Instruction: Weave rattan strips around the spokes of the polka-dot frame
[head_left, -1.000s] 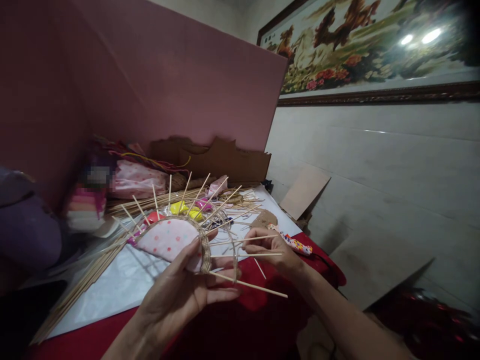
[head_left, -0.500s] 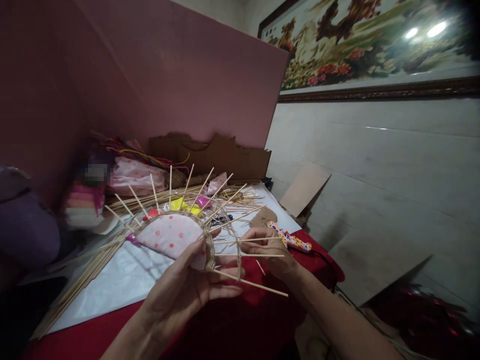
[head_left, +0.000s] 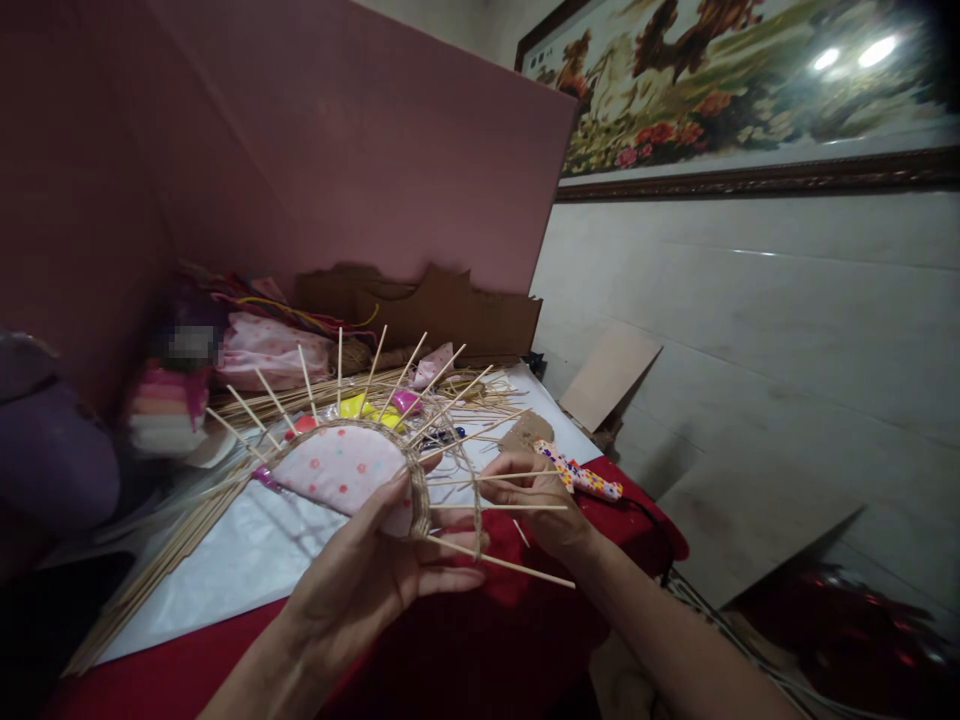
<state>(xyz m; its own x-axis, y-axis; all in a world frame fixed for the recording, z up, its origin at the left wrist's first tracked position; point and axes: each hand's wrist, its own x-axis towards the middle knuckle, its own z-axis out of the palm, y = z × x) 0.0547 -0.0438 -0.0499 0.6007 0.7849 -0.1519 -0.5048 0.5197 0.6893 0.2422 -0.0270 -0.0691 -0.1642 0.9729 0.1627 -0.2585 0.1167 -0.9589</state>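
My left hand (head_left: 375,580) grips a round basket base (head_left: 345,475), covered in pink dotted cloth and edged with woven jute cord. Several thin wooden sticks (head_left: 450,405) fan outward from its rim. My right hand (head_left: 536,500) is to the right of the base, fingers pinched on the jute cord (head_left: 475,500) among the sticks. The cord loops between the spokes near my right fingers.
A table with a red cloth (head_left: 525,620) and a white sheet (head_left: 247,560) holds loose reeds (head_left: 150,580), a dotted fabric strip (head_left: 581,480), cardboard pieces (head_left: 442,315), fabric bundles (head_left: 270,350) and coloured clips. A pink board (head_left: 337,150) stands behind. A framed picture (head_left: 735,90) hangs on the wall.
The view has shifted slightly. My right hand has edged a little to the left along the spokes with the cord; my left hand still holds the base.
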